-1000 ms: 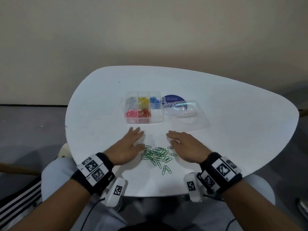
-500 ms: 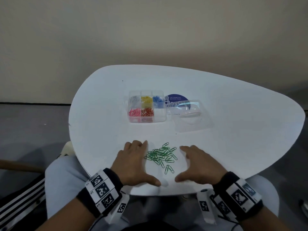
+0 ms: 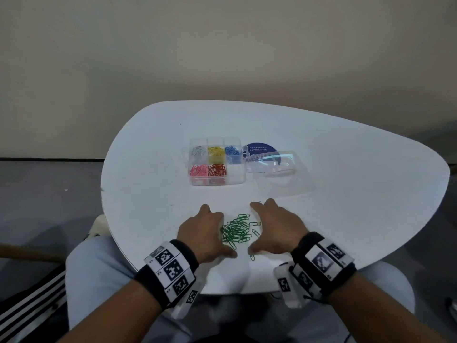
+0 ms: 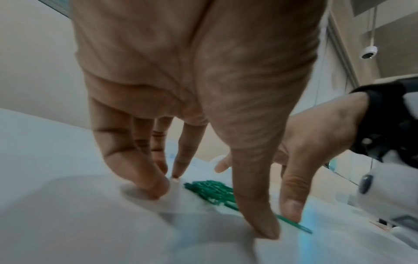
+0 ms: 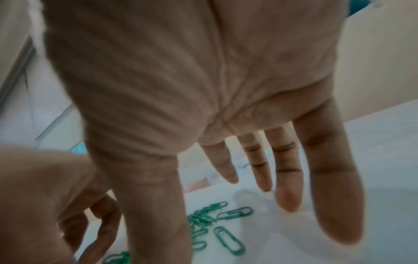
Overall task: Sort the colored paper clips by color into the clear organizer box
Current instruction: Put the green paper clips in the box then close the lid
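Observation:
A pile of green paper clips (image 3: pixel 235 231) lies on the white table near its front edge. My left hand (image 3: pixel 205 231) stands on its edge against the pile's left side, fingers straight and thumb on the table. My right hand (image 3: pixel 274 226) mirrors it on the right side. In the left wrist view the fingertips (image 4: pixel 156 187) touch the table beside the green clips (image 4: pixel 212 192). A few loose green clips (image 5: pixel 228 237) lie under my right palm. Further back stands the clear organizer box (image 3: pixel 236 173), holding silver, yellow, blue, pink and red clips; its front right compartment holds none.
The box's clear lid (image 3: pixel 282 174) lies to the right of the box, partly over a round blue sticker (image 3: pixel 259 149). One stray green clip (image 3: pixel 252 257) lies near the table's front edge. My lap is just below that edge.
Both hands have closed in toward each other, the right one most. The green clips between them are bunched into a tighter pile.

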`<state>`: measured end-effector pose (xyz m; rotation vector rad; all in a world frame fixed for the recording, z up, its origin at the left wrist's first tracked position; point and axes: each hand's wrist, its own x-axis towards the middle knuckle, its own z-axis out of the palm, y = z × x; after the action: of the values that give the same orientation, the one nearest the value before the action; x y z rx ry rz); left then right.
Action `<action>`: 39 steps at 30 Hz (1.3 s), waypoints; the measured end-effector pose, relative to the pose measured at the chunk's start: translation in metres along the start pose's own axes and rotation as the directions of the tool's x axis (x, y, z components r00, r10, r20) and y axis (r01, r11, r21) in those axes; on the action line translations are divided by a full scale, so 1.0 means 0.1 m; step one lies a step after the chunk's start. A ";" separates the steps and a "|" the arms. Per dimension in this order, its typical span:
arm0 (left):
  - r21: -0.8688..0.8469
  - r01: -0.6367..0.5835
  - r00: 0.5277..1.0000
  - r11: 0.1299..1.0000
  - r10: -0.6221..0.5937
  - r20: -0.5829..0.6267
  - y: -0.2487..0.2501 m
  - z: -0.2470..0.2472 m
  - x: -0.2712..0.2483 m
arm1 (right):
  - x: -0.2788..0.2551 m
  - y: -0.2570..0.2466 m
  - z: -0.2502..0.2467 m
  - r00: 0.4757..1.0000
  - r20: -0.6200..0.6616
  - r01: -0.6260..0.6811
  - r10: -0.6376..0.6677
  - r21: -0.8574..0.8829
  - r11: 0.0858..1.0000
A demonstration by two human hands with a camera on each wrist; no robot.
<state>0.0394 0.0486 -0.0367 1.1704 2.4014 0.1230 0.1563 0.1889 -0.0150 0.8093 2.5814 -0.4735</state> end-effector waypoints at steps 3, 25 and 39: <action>0.042 -0.059 0.998 0.997 0.059 -0.012 0.04 0.01 0.03 | 0.11 -0.02 0.00 0.998 0.044 0.057 -0.053 -0.099 0.993; -0.626 -0.069 0.993 0.777 -0.010 -0.122 0.06 -0.60 0.80 | 0.68 -0.12 -0.46 0.971 -0.238 0.116 -0.005 0.454 0.883; -0.894 0.030 0.982 0.446 -0.182 -0.058 0.02 -0.81 1.20 | 1.21 -0.02 -0.79 0.945 -0.200 -0.030 0.261 0.738 0.675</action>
<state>-0.0580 0.1513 -0.0080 0.4692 1.9619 1.3182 0.0428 0.2771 -0.0019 1.4271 2.5153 -1.4978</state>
